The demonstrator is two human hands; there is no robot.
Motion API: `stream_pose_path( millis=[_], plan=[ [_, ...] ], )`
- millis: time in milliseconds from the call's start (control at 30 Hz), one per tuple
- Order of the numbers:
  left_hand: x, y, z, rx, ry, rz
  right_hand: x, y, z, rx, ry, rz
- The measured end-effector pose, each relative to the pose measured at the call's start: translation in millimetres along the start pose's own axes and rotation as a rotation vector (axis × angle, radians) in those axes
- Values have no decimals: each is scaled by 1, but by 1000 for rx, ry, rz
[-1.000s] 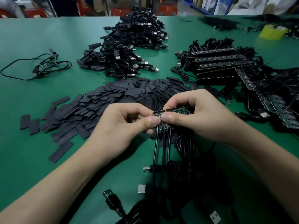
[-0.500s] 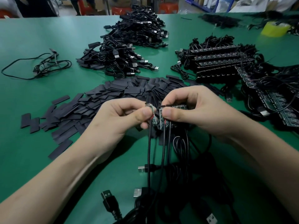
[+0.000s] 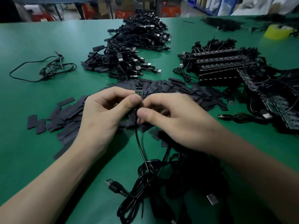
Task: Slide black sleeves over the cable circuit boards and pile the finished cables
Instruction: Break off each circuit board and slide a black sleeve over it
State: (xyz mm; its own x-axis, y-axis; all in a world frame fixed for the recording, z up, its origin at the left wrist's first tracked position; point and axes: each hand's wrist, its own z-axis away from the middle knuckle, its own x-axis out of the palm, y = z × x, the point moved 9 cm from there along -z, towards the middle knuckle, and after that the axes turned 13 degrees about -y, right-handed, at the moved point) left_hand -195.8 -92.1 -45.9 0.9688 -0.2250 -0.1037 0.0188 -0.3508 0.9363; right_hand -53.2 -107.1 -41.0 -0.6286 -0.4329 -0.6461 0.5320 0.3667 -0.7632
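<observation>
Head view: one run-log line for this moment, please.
left hand: pinches circuit board, cable hanging below | right hand: curled beside it, grip unclear | board tip: bare | loose sleeves: piled under hands

Two hands: a left hand (image 3: 103,113) and a right hand (image 3: 174,117). One bare circuit board (image 3: 138,94) between them. Two heaps of finished cables, a far heap (image 3: 144,34) and a nearer heap (image 3: 119,63). One loose cable (image 3: 48,68) far left. One yellow tape roll (image 3: 276,32) far right. The black sleeves (image 3: 178,88) are past counting.

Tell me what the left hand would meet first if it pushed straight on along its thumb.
Probably the right hand, just past the circuit board that the left hand pinches; depth unclear.
</observation>
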Motion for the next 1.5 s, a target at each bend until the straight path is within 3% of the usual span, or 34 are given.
stream_pose_path(
  millis=[133,267,400,467,633,767,933,1100,1233,1333,1500],
  plan=[
    [-5,3,-1,4,-18,-165,7,-3,0,-58,-36,-416],
    [-3,3,-2,1,-92,-849,-27,-23,15,-274,108,-844],
    [2,-2,-1,-97,-178,-1130,-79,-36,31,-392,342,-1000],
    [4,0,0,-102,-194,-1170,-97,-43,35,-378,378,-854],
    [4,-1,0,-148,-261,-1148,-103,-50,35,-117,342,68],
    [2,-1,-4,-192,-303,-1093,-67,-32,22,81,208,363],
    [-3,7,-4,-136,-262,-1065,-35,2,10,202,174,343],
    [-19,5,-7,-126,-234,-1072,-26,26,7,156,219,-26],
    [-29,8,-6,-60,-86,-1043,-14,37,5,143,190,-121],
    [-27,6,-6,-31,-42,-905,-12,40,4,128,208,-145],
    [-6,-14,-2,-123,-141,-476,-10,40,1,100,213,-186]
  ],
)
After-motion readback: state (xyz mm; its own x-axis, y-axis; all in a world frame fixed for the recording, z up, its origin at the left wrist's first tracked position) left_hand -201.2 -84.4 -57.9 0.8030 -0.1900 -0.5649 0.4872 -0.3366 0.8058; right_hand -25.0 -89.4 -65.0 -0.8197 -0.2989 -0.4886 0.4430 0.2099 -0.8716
